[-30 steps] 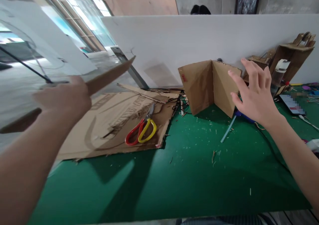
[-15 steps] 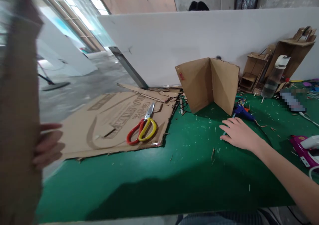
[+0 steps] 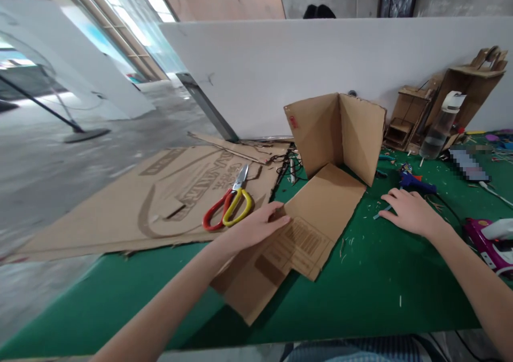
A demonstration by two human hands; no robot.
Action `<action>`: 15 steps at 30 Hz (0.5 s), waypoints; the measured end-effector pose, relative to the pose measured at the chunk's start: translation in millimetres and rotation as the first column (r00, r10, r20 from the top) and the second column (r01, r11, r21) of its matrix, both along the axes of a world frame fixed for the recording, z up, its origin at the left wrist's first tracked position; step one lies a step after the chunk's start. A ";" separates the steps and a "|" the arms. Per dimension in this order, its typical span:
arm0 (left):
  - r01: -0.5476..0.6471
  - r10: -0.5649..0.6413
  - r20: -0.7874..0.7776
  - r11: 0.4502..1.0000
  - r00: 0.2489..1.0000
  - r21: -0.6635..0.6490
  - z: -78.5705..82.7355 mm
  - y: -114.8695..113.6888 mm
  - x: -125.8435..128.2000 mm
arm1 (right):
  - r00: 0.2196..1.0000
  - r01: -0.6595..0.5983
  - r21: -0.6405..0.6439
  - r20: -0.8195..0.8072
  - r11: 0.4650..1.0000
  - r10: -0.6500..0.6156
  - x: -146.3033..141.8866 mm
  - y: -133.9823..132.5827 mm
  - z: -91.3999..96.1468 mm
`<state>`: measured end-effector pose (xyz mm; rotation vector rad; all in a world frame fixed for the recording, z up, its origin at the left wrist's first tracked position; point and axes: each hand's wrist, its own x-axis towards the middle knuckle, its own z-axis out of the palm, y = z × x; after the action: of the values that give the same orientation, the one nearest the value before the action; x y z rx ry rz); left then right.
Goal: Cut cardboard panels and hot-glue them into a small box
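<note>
My left hand [image 3: 266, 226] grips the left edge of a brown cardboard piece [image 3: 328, 196], thumb on top and fingers at its side. The piece has a notched lower edge and printed markings, and slants over the green table towards a standing folded cardboard [image 3: 320, 132]. To the right, my right hand [image 3: 412, 212] rests low with curled fingers around a thin blue-grey stick [image 3: 377, 215], whose far part is hidden. A blue glue gun [image 3: 417, 182] lies just beyond these fingers. Scissors [image 3: 227, 207] with red and yellow handles lie left of my left hand.
A large printed cardboard sheet [image 3: 120, 202] overhangs the left edge of the green table [image 3: 360, 303]. At the right are a water bottle [image 3: 441, 127], a phone [image 3: 468, 164], a magenta device [image 3: 481, 244] and cardboard structures [image 3: 452, 95]. A white partition [image 3: 248, 79] stands behind.
The cardboard in my left hand has come from upright at the far left to the table's middle, near the folded piece. My right hand, the stick and the glue gun have shifted right.
</note>
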<state>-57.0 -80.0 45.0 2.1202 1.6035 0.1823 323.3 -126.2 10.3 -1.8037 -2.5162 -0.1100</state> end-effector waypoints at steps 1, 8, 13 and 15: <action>0.007 -0.007 -0.021 1.000 1.000 0.006 -2.4 4.3 3.1 | 1.000 0.005 -0.007 -0.010 1.000 -0.005 2.7 0.4 0.2; 0.074 -0.063 -0.078 0.986 0.995 0.152 -10.9 20.9 8.6 | 0.963 0.143 0.060 -0.237 0.988 -0.125 -8.8 11.5 1.2; -0.187 0.144 0.231 0.966 0.962 0.177 -12.8 50.6 25.3 | 0.860 0.315 0.021 -0.428 0.949 -0.277 -24.7 42.8 -2.2; -0.191 0.120 0.377 0.969 0.918 0.156 -15.4 72.1 36.8 | 0.829 0.324 0.000 -0.482 0.946 -0.284 -26.7 57.5 -4.3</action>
<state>-20.2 -7.9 29.6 1.9421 1.5750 0.7659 296.7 -68.8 5.9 -1.8982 -1.8533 0.1981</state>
